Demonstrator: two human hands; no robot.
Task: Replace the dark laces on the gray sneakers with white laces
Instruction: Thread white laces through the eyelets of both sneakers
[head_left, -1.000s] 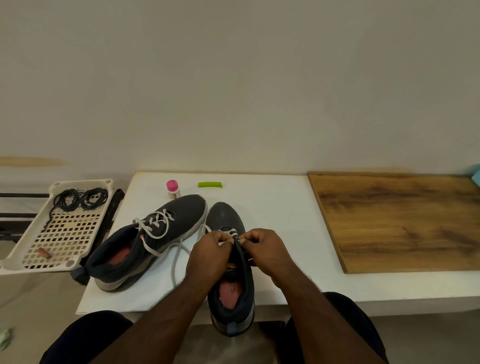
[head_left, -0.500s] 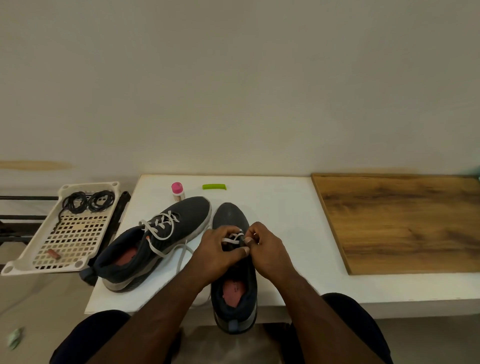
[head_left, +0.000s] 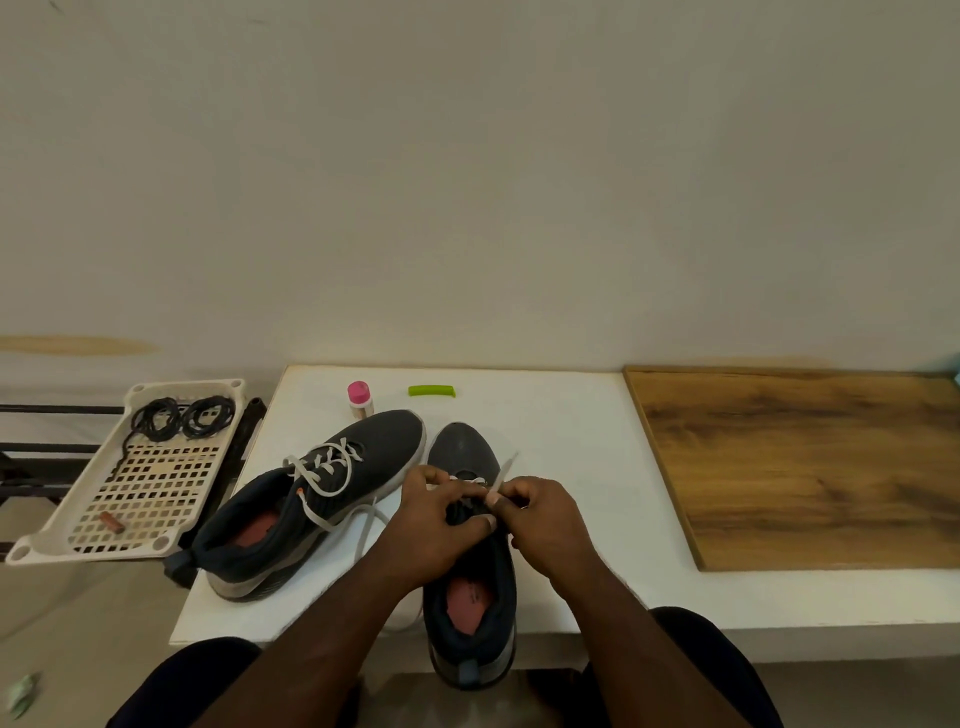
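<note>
Two dark gray sneakers stand on the white table (head_left: 561, 447). The left sneaker (head_left: 311, 499) lies angled and carries a white lace (head_left: 324, 467) with loose ends. The right sneaker (head_left: 470, 582) points away from me, its heel over the table's front edge. My left hand (head_left: 434, 514) grips its tongue and eyelet area. My right hand (head_left: 540, 514) pinches a white lace end (head_left: 501, 475) that sticks up above the eyelets. The eyelets under my hands are mostly hidden. Coiled dark laces (head_left: 182, 418) lie in the perforated tray (head_left: 135, 540) at left.
A pink-capped small bottle (head_left: 359, 399) and a green piece (head_left: 432, 391) sit at the table's back. A wooden board (head_left: 800, 462) covers the right side. A small reddish object (head_left: 111, 522) lies in the tray. My knees are just below the table edge.
My hands shifted slightly up the right sneaker toward the toe. My right hand has drawn a white lace end up and out, so it now sticks up.
</note>
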